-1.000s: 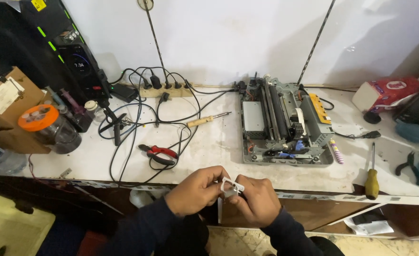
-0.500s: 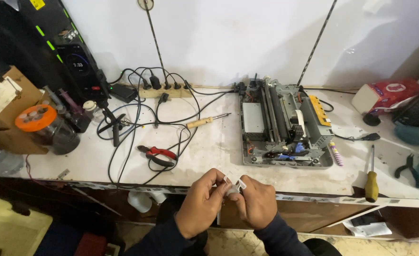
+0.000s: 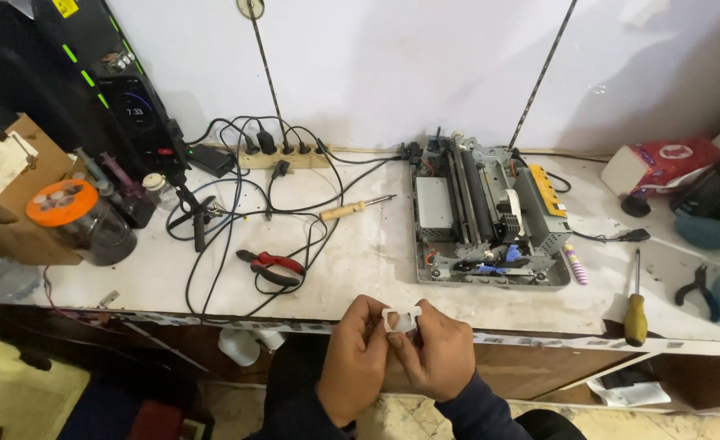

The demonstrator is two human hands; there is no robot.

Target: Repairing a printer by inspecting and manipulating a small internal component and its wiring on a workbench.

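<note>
Hands together below bench (image 3: pixel 360 269) edge: left hand (image 3: pixel 358 358) and right hand (image 3: pixel 435 358) pinch small white plastic clip (image 3: pixel 401 319) between fingertips. Best gripped by edges, kept level; opened grey printer chassis (image 3: pixel 484 216) lies behind.

A brown cardboard box (image 3: pixel 5 191) stands at the far left of the worktop (image 3: pixel 360 253), with a pale label (image 3: pixel 0 163) on its top. Behind it, a round dark screen (image 3: pixel 136 107) glows on a black device. At the far right lies a red-and-white package (image 3: pixel 661 163). A yellow label (image 3: pixel 65 7) sits top left.
</note>
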